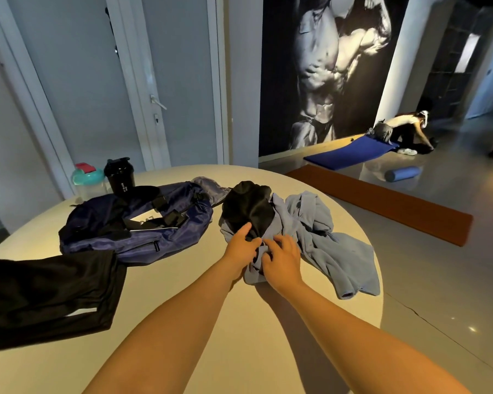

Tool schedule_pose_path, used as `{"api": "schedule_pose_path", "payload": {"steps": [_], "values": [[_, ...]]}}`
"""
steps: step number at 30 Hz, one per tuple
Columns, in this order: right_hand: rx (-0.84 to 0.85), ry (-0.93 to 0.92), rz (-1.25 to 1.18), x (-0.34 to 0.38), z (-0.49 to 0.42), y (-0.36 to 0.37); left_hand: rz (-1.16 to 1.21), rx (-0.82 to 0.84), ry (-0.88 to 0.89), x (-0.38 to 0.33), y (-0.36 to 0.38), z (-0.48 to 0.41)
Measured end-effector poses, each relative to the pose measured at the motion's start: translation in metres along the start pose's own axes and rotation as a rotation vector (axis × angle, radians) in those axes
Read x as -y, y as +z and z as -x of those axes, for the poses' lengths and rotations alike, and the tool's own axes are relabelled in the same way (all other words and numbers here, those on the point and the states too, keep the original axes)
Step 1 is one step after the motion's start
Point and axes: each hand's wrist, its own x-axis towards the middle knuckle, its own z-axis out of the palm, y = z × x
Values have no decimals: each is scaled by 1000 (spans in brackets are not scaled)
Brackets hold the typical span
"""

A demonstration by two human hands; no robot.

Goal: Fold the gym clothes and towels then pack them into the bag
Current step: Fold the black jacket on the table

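The crumpled blue fleece [325, 240] was gripped at its near edge by the left hand [241, 247] and right hand [282, 261], fingers curled, forearms outstretched.

Round cream table [168, 280]: one. Navy blue fabric duffel bag [154, 240]: one. Black garments: two, namely a flat black trouser-like piece [46, 291] and a crumpled black cloth [245, 206]. Grey-blue fleece garment [339, 251]: one. Drink bottles: two, namely a black plastic shaker [120, 177] and a clear teal-lidded bottle [87, 180]. Floor mats: two, namely a blue floor mat [350, 152] and a rust-brown floor mat [382, 203]. Blue foam roller [403, 174]: one.
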Motion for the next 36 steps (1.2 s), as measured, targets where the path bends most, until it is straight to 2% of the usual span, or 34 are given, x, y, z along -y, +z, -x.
{"api": "schedule_pose_path", "payload": {"steps": [2, 6, 11, 13, 16, 18, 20, 22, 24, 25, 27, 31, 34, 36], "values": [[88, 19, 64, -6, 3, 2, -50, -17, 20, -5, 0, 7], [197, 49, 110, -8, 7, 2, -103, -214, 47, -1, -9, 24], [304, 186, 160, -10, 8, 0, -1, -561, -97, 13, -42, 53], [275, 239, 169, -9, 8, 0, -59, -623, -119, 34, -65, 65], [88, 244, 126, 2, 12, 12, -284, -520, -78, 52, -86, 82], [-112, 150, 28, 12, 22, 23, -376, -410, -65, 50, -88, 84], [-242, 52, -71, 19, 36, 34, -626, -315, -7, 47, -86, 82], [-194, 34, -97, 23, 48, 38, -758, -225, 99, 49, -81, 77], [-23, 48, -99, 21, 56, 35, -670, -79, 192, 54, -74, 80], [51, 63, -101, 18, 59, 32, -617, -17, 189, 54, -71, 89], [139, 102, -130, 13, 67, 23, -598, -22, 152, 50, -68, 113], [147, 161, -168, 11, 84, 10, -819, -106, 112, 35, -80, 152], [100, 144, -194, 25, 108, 7, -910, 79, -119, 31, -91, 179], [38, 99, -263, 39, 125, 6, -885, 139, -149, 32, -94, 194]]}}
